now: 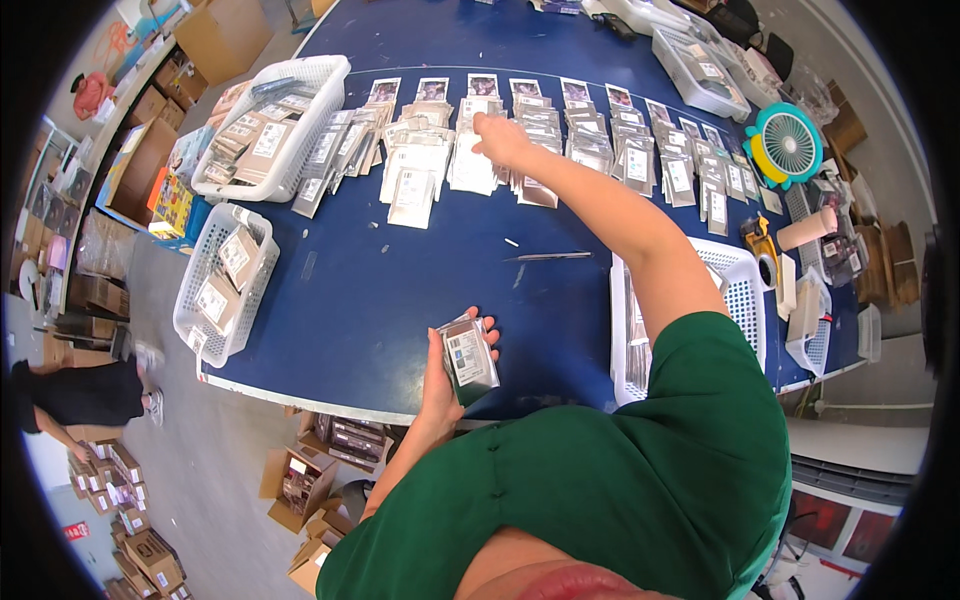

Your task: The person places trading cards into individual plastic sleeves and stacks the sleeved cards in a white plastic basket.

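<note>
My left hand [442, 367] grips a small stack of labelled packets in clear plastic sleeves [470, 354], near the front edge of the blue table [375, 300]. Stretched forward, my right hand [501, 141] is over a column of pale labelled packets [471, 174]. Its fingertips are bent down at the packets; whether they pinch one is hidden. Overlapping packets lie in several columns, each with a picture card at its far end, such as this card [482, 85]. To the left of my right hand is another packet column [411, 196]; more packets [537, 127] lie to its right.
White plastic baskets with packets stand at left [330, 82], lower left [262, 262] and right under my arm [750, 300]. A metal pen-like tool [555, 256] lies mid-table. A teal fan [787, 142] and yellow tape dispenser [760, 244] are at right. Someone in black [82, 394] stands at left.
</note>
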Demonstrator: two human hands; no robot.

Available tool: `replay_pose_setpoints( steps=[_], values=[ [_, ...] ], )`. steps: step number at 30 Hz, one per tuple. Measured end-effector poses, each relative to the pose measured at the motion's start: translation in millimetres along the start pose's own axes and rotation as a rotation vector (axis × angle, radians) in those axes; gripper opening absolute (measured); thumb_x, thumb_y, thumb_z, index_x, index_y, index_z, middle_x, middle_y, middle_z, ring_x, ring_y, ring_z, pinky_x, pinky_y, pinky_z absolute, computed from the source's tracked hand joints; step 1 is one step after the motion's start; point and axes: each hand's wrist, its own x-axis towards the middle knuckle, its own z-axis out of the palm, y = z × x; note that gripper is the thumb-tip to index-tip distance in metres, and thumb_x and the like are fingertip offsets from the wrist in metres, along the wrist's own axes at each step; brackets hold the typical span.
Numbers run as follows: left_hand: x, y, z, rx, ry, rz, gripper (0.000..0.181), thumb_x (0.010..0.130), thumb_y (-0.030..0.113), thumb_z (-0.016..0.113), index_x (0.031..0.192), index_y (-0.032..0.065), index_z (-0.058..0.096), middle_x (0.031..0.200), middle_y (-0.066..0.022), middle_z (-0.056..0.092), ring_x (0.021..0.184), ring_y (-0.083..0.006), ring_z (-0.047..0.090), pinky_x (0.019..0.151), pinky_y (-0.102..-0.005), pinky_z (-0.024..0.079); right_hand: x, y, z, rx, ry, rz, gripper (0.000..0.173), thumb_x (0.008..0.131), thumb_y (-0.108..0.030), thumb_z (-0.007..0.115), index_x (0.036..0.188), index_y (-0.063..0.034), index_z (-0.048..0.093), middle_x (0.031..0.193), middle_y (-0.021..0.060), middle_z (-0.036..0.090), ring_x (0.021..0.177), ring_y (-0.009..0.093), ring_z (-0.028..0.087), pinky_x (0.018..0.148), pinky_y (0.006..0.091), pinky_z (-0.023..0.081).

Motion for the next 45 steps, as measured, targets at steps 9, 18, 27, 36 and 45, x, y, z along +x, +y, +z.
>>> replay_pose_setpoints(
  steps=[9, 18, 27, 36, 45],
  values=[
    [-33, -2, -3, -0.071, -0.235, -0.069, 0.072, 0.093, 0.037, 0.058, 0.147, -0.0018, 0.031, 0.126, -0.0182, 0.056, 0.105, -0.0237, 0.058, 0.092, -0.0354, 0.049, -33, -34, -13, -0.15, 0.086, -0.047, 0.035, 0.086, -0.026, 0.069, 0.11, -0.0039, 0.055, 0.111, 0.0175, 0.059, 0.09, 0.036, 0.066, 0.073, 0.0447, 0.055],
    [-86, -19, 2, 0.141, -0.144, -0.121, 0.07, 0.086, 0.04, 0.066, 0.136, -0.0032, 0.044, 0.12, -0.0193, 0.059, 0.104, -0.0261, 0.062, 0.092, -0.0375, 0.052, -249, -150, -97, 0.884, -0.947, -0.328, 0.008, 0.084, -0.007, 0.063, 0.079, -0.0009, 0.061, 0.076, 0.0056, 0.059, 0.063, 0.013, 0.06, 0.06, 0.0289, 0.045],
    [-112, -26, 13, 0.168, -0.184, -0.244, 0.073, 0.088, 0.044, 0.066, 0.138, -0.0023, 0.041, 0.122, -0.0229, 0.059, 0.109, -0.0281, 0.062, 0.095, -0.0388, 0.051, -294, -145, -108, 0.689, -0.802, -0.476, 0.009, 0.082, -0.008, 0.064, 0.077, -0.004, 0.058, 0.074, 0.0043, 0.057, 0.065, 0.02, 0.058, 0.061, 0.0337, 0.045],
    [-104, -35, 11, 0.024, -0.235, -0.181, 0.079, 0.084, 0.043, 0.073, 0.137, -0.0059, 0.042, 0.129, -0.0226, 0.055, 0.112, -0.0272, 0.061, 0.095, -0.0376, 0.052, -255, -120, -138, 0.751, -0.59, -0.338, 0.017, 0.083, -0.012, 0.073, 0.081, 0.0001, 0.061, 0.076, 0.0027, 0.059, 0.069, 0.011, 0.053, 0.064, 0.0281, 0.043],
    [-79, -23, 2, 0.145, -0.218, -0.131, 0.085, 0.085, 0.058, 0.063, 0.139, -0.0045, 0.041, 0.132, -0.0195, 0.054, 0.115, -0.0256, 0.06, 0.096, -0.0378, 0.051, -254, -130, -140, 0.725, -0.424, -0.241, 0.011, 0.086, -0.012, 0.069, 0.087, -0.0014, 0.067, 0.075, 0.0043, 0.061, 0.067, 0.013, 0.056, 0.064, 0.0278, 0.045]
  ],
)
